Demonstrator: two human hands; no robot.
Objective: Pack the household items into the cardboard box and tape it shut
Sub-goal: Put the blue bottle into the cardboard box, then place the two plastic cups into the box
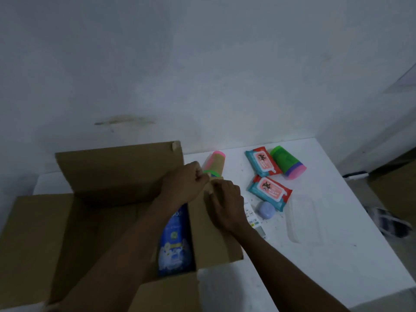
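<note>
An open cardboard box (94, 221) stands on the white table (315, 262) at the left, flaps spread. A blue pouch (174, 239) lies inside along its right wall. My left hand (183, 183) and my right hand (225, 203) meet at the far corner of the right flap (211, 239), fingers pinched on its edge or on something small there; I cannot tell which. Behind the hands lies a stack of cups (213, 164) with pink and green rims.
On the table to the right lie two teal-and-pink wipe packs (262, 164) (270, 192), a green cup stack with a pink end (287, 165), a small purple case (265, 210), a white tube (253, 218) and a clear plastic lid (308, 221). A wall rises behind.
</note>
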